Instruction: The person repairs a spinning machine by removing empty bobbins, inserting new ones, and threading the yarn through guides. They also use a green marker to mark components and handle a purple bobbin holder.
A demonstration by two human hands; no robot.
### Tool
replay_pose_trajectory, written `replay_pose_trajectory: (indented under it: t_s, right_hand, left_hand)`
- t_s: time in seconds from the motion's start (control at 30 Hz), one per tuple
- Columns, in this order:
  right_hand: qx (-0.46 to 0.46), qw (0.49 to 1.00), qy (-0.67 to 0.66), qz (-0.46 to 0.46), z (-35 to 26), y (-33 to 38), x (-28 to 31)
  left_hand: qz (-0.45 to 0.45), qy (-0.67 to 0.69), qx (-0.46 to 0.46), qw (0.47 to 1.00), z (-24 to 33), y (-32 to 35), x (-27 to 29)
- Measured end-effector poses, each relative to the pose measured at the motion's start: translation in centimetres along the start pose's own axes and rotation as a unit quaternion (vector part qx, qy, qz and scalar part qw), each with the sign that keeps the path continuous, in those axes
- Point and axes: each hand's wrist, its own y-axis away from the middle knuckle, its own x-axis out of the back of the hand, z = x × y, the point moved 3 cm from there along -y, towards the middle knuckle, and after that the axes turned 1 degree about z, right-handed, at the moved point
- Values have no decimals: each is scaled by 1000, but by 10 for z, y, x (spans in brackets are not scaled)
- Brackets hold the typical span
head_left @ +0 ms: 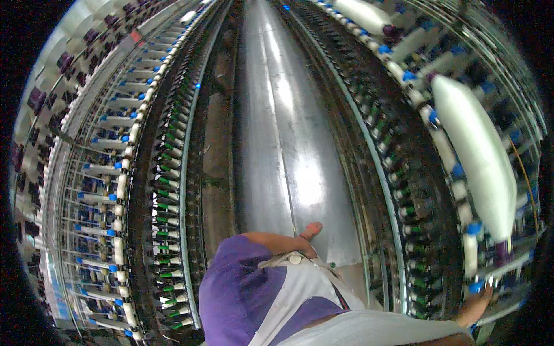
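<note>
Head view: right arm, under white cloth, stretched out to the side; right hand (474, 307) at the near part of the right machine frame (398, 254), fingers raised beside a blue fitting (475, 286) on its outer roller line. Its grip is blurred; cannot tell whether anything is held. Left arm bent across the waist from a purple sleeve (239, 277); left hand (308, 249) by the white apron cloth (283, 303), grip and contents unclear. Green-and-white bobbins (167, 221) stand along the left frame's inner edge. Beyond the right hand, a large white roving package (476, 150) hangs along the right frame's outer side; farther, another roving package (363, 14).
</note>
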Motion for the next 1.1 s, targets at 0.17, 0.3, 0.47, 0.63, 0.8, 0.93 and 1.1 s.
replay_pose_trajectory:
  t_s: [0.17,0.3,0.47,0.63,0.8,0.93,1.1]
  right_hand:
    - [19,798,-106,592,-130,70,65]
    - [70,795,-396,454,-317,61,28]
    - [296,794,-419,-327,-601,49,-127]
    - [409,688,-274,-533,-745,75,-206]
    - [564,717,-137,-386,-875,26,-260]
    - [551,721,-150,-392,-991,-21,-300]
    - [656,674,-65,-333,-1183,-42,-310]
  left_hand:
    - [14,75,-1,997,-50,41,53]
    - [29,148,-21,988,-116,96,142]
    - [101,323,-19,941,-187,209,262]
    - [358,624,91,688,-267,270,329]
    - [496,464,95,728,-356,262,400]
    - [515,356,117,770,-415,255,465]
    - [558,324,199,738,-499,285,568]
